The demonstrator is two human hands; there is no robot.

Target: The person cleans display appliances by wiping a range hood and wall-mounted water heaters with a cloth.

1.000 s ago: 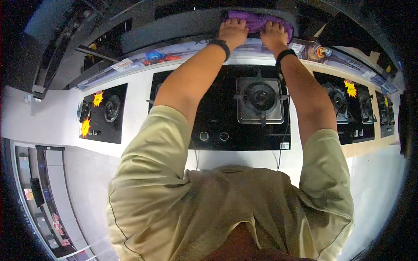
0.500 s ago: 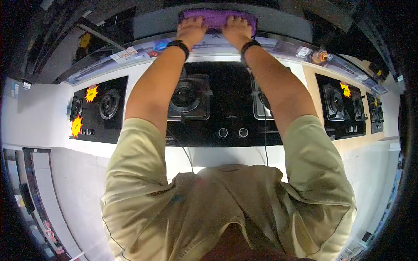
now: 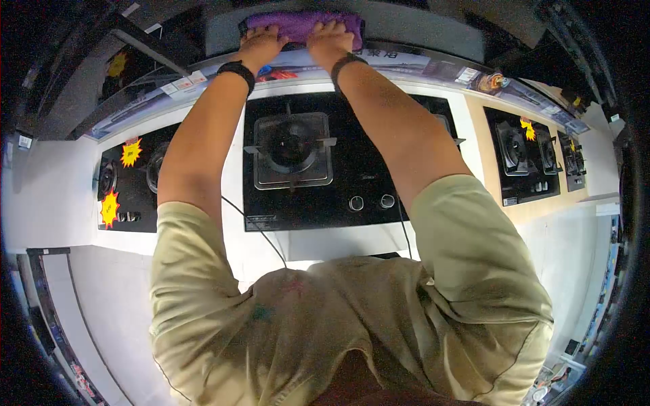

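Observation:
A purple cloth (image 3: 301, 26), folded into a wide strip, lies against the dark panel (image 3: 420, 34) at the top of the view. My left hand (image 3: 263, 46) grips its left part from below, fingers curled onto the fabric. Beside it, my right hand (image 3: 329, 42) holds the right part in the same way, knuckles upward. Both arms reach forward over a black gas hob (image 3: 308, 196). Dark bands circle both wrists. The fingertips sink partly into the cloth, so their exact hold is hidden.
A printed strip (image 3: 406, 66) runs below the panel. More hobs stand to the left (image 3: 132, 183) and right (image 3: 518, 155), with yellow star tags on them. Pan supports stick up from the middle hob's burner (image 3: 292, 149). Two thin cords hang near its front edge.
Both hands and the purple cloth have shifted left along the dark panel. My view has moved too, so more of the middle hob's left burner shows between the arms.

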